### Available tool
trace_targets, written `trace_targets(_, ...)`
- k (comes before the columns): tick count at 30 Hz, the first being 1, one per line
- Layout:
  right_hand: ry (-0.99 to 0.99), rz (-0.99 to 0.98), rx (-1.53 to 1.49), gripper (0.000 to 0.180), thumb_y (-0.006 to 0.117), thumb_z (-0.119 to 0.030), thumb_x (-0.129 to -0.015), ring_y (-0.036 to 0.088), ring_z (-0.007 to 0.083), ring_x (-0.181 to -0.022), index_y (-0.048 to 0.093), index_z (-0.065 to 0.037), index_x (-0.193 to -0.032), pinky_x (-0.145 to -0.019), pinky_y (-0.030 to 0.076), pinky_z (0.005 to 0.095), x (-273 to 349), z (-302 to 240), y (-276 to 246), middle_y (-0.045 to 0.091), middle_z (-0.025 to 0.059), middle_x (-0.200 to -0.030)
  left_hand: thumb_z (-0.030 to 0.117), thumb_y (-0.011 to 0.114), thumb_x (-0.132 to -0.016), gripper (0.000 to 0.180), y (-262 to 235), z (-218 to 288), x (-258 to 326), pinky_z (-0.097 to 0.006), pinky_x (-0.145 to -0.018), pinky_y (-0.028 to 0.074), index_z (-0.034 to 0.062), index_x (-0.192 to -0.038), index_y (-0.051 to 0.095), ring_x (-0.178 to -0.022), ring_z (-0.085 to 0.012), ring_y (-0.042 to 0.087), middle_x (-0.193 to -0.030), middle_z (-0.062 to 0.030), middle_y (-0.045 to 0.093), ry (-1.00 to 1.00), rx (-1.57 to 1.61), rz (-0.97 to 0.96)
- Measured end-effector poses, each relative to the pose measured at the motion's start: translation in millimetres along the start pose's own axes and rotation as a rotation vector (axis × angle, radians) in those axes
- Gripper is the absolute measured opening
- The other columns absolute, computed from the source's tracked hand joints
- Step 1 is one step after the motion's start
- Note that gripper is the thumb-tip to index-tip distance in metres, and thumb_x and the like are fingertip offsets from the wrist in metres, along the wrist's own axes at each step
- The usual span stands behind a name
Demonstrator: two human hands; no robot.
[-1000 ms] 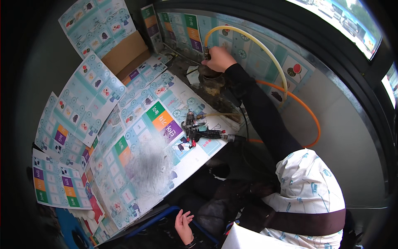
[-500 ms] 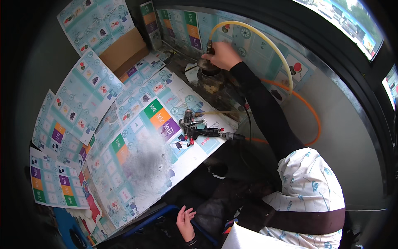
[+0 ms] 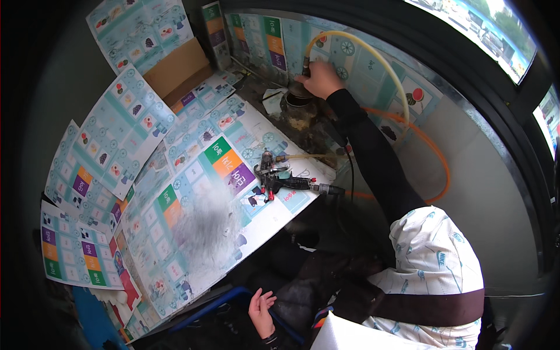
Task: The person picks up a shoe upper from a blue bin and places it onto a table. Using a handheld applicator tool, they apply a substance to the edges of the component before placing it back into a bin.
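Observation:
My right hand [image 3: 324, 79] reaches far across the table, its fingers closed on the fitting of a round metal lid [image 3: 301, 87]. A yellow hose [image 3: 373, 51] arches to the right from that fitting. The lid is held above a stained metal pot [image 3: 303, 118], whose dark mouth partly shows; its contents cannot be seen. Low in the view, my left hand [image 3: 262, 312] hangs near my lap, fingers loosely apart and holding nothing. A black and silver spray gun [image 3: 279, 182] lies on the paper-covered table [image 3: 265, 219], with a hose attached.
Printed sheets [image 3: 125, 119] line the left side, beside a brown cardboard box [image 3: 176, 69]. Grey overspray [image 3: 210, 227] marks the table covering. An orange hose [image 3: 446, 166] loops along the right wall. A blue chair frame [image 3: 204, 312] sits below the table edge.
My right hand has shifted slightly to the right with the lid, and the pot's mouth shows a little more. My left hand and the spray gun look unmoved.

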State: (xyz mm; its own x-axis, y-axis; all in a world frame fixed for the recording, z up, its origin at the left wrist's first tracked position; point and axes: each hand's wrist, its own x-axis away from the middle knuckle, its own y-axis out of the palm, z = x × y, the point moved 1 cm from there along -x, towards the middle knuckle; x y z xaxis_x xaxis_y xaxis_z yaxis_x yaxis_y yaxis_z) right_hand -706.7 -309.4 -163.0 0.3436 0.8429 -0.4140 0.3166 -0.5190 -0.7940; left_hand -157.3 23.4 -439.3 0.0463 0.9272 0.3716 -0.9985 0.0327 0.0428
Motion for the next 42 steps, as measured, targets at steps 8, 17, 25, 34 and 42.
trace_targets(8, -0.173, 0.369, -0.072, 0.043, 0.083, -0.031, -0.088, 0.068, 0.0446, -0.078, 0.066, 0.007, -0.083, -0.067, 0.052, 0.0498, 14, -46, -54, 0.065, 0.0275, -0.077, 0.016, 0.053, -0.111, 0.036, 2, 14, 4, -0.029, -0.083, 0.055, -0.0038, -0.141, 0.056, -0.094, -0.0209, 0.073, -0.115, -0.0196, 0.074, -0.008, -0.024, 0.022)
trace_targets(17, -0.188, 0.135, -0.007, 0.029, 0.080, -0.015, -0.086, 0.070, 0.0450, -0.089, 0.069, 0.010, -0.096, -0.080, 0.056, 0.0510, 2, -28, -11, 0.070, 0.0294, -0.088, 0.015, 0.052, -0.111, 0.036, 9, -6, 3, -0.028, -0.083, 0.055, -0.0033, -0.141, 0.057, -0.093, -0.0210, 0.073, -0.115, -0.0196, 0.074, 0.001, 0.034, -0.009)
trace_targets(25, -0.210, 0.127, -0.035, 0.024, 0.080, -0.011, -0.086, 0.067, 0.0475, -0.092, 0.067, 0.007, -0.097, -0.078, 0.054, 0.0517, -2, -29, -6, 0.070, 0.0278, -0.091, 0.014, 0.052, -0.110, 0.035, 3, 3, 7, -0.028, -0.083, 0.054, -0.0028, -0.141, 0.056, -0.093, -0.0205, 0.073, -0.115, -0.0193, 0.074, 0.023, 0.046, 0.020)
trace_targets(34, -0.307, 0.300, 0.086, 0.026, 0.080, -0.017, -0.085, 0.069, 0.0449, -0.089, 0.071, 0.006, -0.094, -0.080, 0.055, 0.0521, -5, -64, -68, 0.070, 0.0266, -0.087, 0.015, 0.052, -0.110, 0.036, -5, 0, 11, -0.028, -0.084, 0.054, -0.0025, -0.142, 0.056, -0.094, -0.0205, 0.073, -0.115, -0.0193, 0.074, 0.005, 0.052, 0.035)
trace_targets(42, -0.301, 0.156, 0.063, 0.027, 0.080, -0.018, -0.085, 0.070, 0.0437, -0.093, 0.071, 0.005, -0.094, -0.083, 0.056, 0.0499, -3, 0, 9, 0.071, 0.0265, -0.091, 0.016, 0.051, -0.111, 0.036, 9, 0, 12, -0.029, -0.084, 0.054, -0.0029, -0.142, 0.056, -0.094, -0.0206, 0.073, -0.115, -0.0191, 0.074, 0.020, 0.052, 0.007)
